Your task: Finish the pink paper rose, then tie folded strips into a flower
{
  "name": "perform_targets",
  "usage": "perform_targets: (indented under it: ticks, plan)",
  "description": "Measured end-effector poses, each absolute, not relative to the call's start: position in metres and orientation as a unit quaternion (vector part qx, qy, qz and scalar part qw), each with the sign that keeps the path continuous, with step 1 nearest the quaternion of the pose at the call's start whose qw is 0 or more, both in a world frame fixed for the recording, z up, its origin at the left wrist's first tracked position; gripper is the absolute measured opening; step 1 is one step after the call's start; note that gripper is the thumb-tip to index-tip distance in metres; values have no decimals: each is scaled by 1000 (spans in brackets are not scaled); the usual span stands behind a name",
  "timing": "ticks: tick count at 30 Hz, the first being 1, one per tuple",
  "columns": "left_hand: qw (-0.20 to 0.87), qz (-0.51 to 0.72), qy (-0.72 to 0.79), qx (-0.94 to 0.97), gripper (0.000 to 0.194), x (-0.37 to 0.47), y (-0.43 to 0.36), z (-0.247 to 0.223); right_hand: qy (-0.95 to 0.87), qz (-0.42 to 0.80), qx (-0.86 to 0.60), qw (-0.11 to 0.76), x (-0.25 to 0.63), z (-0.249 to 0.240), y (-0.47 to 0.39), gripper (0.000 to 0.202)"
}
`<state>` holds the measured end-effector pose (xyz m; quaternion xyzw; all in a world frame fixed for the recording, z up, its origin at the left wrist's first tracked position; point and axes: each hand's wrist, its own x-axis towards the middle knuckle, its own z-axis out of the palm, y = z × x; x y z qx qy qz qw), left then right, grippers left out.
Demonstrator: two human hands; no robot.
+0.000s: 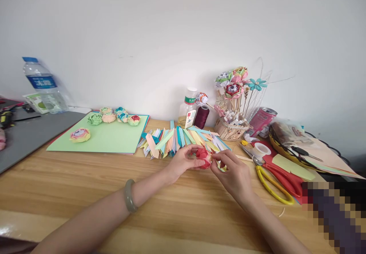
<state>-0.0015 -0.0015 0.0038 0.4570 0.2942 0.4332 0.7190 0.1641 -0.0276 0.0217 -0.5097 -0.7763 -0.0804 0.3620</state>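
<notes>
A red paper flower (202, 158) is between my two hands, above the wooden table (183, 204). My left hand (184, 160) has its fingers and thumb wrapped round the flower's left side; a green bangle (130, 196) sits on that forearm. My right hand (232, 172) pinches at the flower's right side, with thumb and index fingertips together; what is between them is too small to tell. Just behind the hands lies a pile of folded paper strips (168, 141) in many colours.
Paper flowers (109, 116) sit on green sheets (114, 139) at left. Behind stand a small bottle (188, 107), purple thread spool (201, 117) and flower basket (231, 130). Scissors (274, 189), a tape roll (261, 149) and a tray (276, 143) are at right; a water bottle (42, 84) is far left.
</notes>
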Motion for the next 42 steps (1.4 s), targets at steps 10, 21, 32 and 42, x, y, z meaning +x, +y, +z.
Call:
perform_targets:
  ticks: [10, 21, 32, 42]
  plan:
    - [718, 439, 298, 449, 43, -2, -2, 6, -774, -21, -513, 371, 163, 26, -27, 9]
    - [674, 467, 292, 492, 43, 0, -1, 2, -791, 5, -495, 361, 165, 24, -28, 10]
    - [686, 469, 290, 474, 44, 0, -2, 4, -642, 402, -535, 373, 170, 31, -13, 26]
    - [674, 460, 301, 494, 45, 0, -3, 6, -662, 366, -537, 372, 171, 29, -12, 21]
